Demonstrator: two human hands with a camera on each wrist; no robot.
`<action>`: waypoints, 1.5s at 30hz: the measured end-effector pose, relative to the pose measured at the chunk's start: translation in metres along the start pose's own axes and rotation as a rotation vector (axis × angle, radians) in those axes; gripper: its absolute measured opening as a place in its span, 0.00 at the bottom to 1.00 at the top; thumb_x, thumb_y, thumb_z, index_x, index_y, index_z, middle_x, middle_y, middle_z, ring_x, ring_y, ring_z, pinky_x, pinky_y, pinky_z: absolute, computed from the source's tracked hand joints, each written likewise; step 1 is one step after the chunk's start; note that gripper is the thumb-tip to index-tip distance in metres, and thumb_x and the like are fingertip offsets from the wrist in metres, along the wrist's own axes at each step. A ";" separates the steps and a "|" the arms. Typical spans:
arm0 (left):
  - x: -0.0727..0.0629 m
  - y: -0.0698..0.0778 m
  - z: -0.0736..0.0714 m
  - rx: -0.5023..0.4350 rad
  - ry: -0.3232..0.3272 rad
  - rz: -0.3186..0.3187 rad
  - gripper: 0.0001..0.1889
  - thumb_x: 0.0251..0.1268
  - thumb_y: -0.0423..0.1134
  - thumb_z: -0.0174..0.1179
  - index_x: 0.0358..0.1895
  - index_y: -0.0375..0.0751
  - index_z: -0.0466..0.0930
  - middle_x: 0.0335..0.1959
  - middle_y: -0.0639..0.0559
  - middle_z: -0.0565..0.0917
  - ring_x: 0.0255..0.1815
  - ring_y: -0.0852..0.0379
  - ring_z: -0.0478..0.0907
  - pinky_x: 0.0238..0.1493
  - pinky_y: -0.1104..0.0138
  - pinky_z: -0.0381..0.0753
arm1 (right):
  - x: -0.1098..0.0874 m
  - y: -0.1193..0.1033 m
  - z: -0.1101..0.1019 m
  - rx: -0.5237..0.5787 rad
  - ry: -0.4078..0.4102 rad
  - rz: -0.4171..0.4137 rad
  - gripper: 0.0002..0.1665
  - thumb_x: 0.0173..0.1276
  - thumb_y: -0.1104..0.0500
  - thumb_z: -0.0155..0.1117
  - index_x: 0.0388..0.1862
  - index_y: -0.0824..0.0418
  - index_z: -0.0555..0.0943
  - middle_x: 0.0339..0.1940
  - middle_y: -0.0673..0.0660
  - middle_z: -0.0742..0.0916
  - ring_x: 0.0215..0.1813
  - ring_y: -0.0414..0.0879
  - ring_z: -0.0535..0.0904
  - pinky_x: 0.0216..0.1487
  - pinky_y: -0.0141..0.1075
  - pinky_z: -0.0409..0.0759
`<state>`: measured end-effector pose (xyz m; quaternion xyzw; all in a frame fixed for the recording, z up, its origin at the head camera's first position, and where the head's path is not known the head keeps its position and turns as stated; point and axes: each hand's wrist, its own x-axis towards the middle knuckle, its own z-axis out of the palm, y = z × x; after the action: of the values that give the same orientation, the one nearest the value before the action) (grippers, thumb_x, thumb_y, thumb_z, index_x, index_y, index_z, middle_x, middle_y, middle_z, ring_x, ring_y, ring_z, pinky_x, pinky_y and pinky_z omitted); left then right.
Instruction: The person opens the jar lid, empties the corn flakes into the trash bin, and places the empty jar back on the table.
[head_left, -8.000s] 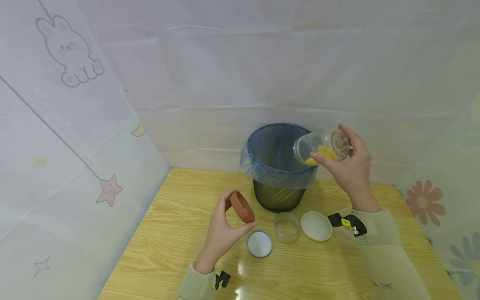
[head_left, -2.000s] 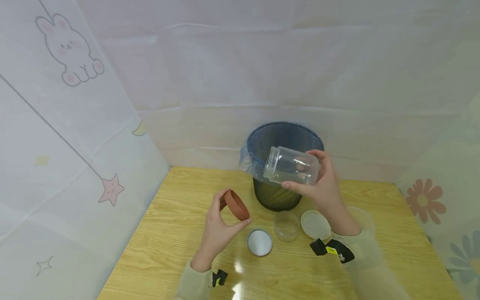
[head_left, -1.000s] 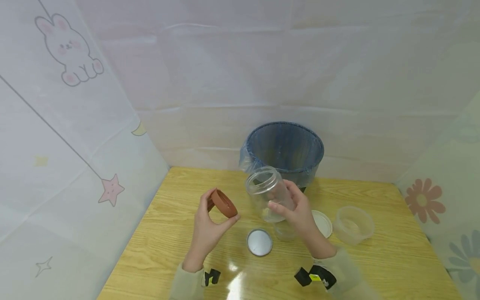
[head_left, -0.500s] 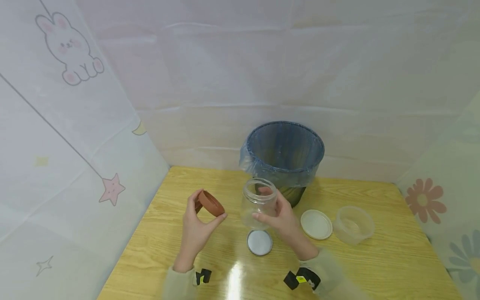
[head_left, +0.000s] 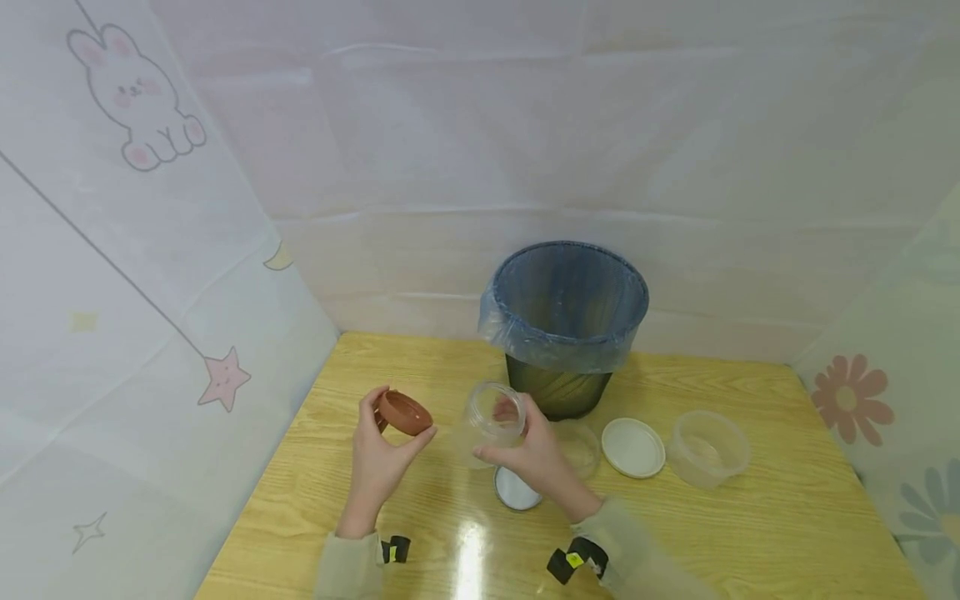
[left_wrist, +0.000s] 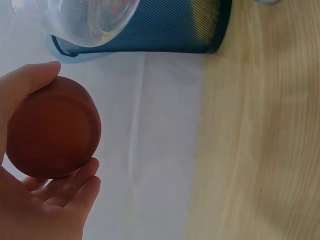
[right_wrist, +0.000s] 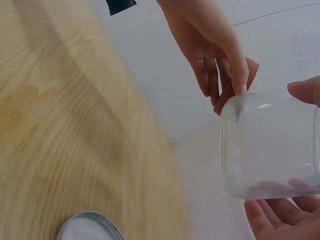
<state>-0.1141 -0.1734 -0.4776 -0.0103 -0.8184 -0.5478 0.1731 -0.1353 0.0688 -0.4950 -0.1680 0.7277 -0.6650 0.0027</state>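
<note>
My left hand (head_left: 378,462) pinches a reddish-brown round lid (head_left: 406,413) between thumb and fingers, its hollow side tilted up. In the left wrist view the lid (left_wrist: 54,127) shows its smooth outer face. My right hand (head_left: 542,460) grips a clear wide-mouthed jar (head_left: 480,437) round its side, mouth up, a short way right of the lid. Above the wooden table, the jar and lid stay apart in the head view. The right wrist view shows the clear jar (right_wrist: 272,147) with no visible contents and fingers on two sides of it.
A mesh waste bin (head_left: 558,389) with a blue liner (head_left: 551,346) stands behind the hands. On the table (head_left: 750,542) lie a silver-rimmed disc lid (head_left: 517,489), a clear round container (head_left: 579,450), a cream lid (head_left: 633,448) and a translucent tub (head_left: 705,454).
The yellow stuff seen in the jar earlier is gone from it. My right hand has brought the jar from the bin down and left, turning it upright. My left hand moved left with the lid.
</note>
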 end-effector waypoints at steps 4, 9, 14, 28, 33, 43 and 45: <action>0.005 -0.031 0.001 0.014 -0.021 -0.014 0.50 0.49 0.40 0.83 0.73 0.38 0.58 0.67 0.40 0.70 0.67 0.41 0.71 0.68 0.49 0.69 | -0.001 0.008 0.011 -0.063 0.006 0.040 0.41 0.52 0.60 0.85 0.62 0.62 0.73 0.56 0.60 0.81 0.60 0.57 0.77 0.60 0.56 0.74; 0.005 -0.041 0.000 0.048 -0.039 -0.058 0.50 0.48 0.38 0.82 0.72 0.34 0.58 0.67 0.36 0.70 0.68 0.37 0.70 0.68 0.47 0.68 | 0.001 0.028 0.022 -0.146 -0.001 0.050 0.44 0.48 0.54 0.87 0.61 0.60 0.73 0.55 0.59 0.82 0.58 0.53 0.78 0.56 0.51 0.78; 0.006 -0.055 0.001 0.083 -0.045 -0.086 0.50 0.46 0.34 0.83 0.70 0.32 0.58 0.65 0.32 0.71 0.66 0.35 0.72 0.64 0.45 0.72 | 0.001 0.037 0.033 -0.138 -0.016 0.032 0.46 0.46 0.56 0.87 0.61 0.63 0.71 0.56 0.65 0.81 0.58 0.59 0.77 0.57 0.56 0.77; 0.016 -0.096 0.007 0.254 -0.059 -0.140 0.48 0.42 0.31 0.82 0.65 0.27 0.60 0.60 0.30 0.64 0.60 0.31 0.70 0.61 0.41 0.73 | 0.006 0.063 0.054 -0.249 -0.038 0.168 0.50 0.44 0.52 0.88 0.62 0.65 0.70 0.56 0.64 0.80 0.56 0.57 0.78 0.54 0.52 0.78; 0.020 -0.104 0.008 0.289 -0.090 -0.155 0.47 0.43 0.31 0.81 0.65 0.25 0.60 0.59 0.29 0.66 0.60 0.31 0.69 0.61 0.41 0.73 | 0.008 0.070 0.058 -0.275 -0.046 0.169 0.51 0.44 0.53 0.88 0.63 0.66 0.70 0.56 0.64 0.80 0.54 0.57 0.79 0.52 0.52 0.78; 0.028 -0.120 0.004 0.322 -0.128 -0.183 0.48 0.44 0.28 0.81 0.68 0.21 0.60 0.60 0.23 0.70 0.60 0.28 0.72 0.59 0.39 0.74 | 0.014 0.078 0.065 -0.306 -0.036 0.171 0.52 0.44 0.55 0.87 0.66 0.65 0.69 0.57 0.63 0.82 0.57 0.57 0.79 0.56 0.53 0.77; 0.029 -0.123 0.003 0.329 -0.136 -0.211 0.48 0.44 0.28 0.80 0.69 0.20 0.60 0.60 0.23 0.71 0.61 0.28 0.72 0.59 0.39 0.74 | 0.015 0.079 0.066 -0.310 -0.030 0.173 0.52 0.44 0.55 0.88 0.66 0.64 0.69 0.58 0.62 0.81 0.59 0.57 0.78 0.59 0.53 0.76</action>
<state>-0.1677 -0.2246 -0.5797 0.0668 -0.9031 -0.4200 0.0586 -0.1536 0.0058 -0.5755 -0.1131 0.8332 -0.5395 0.0446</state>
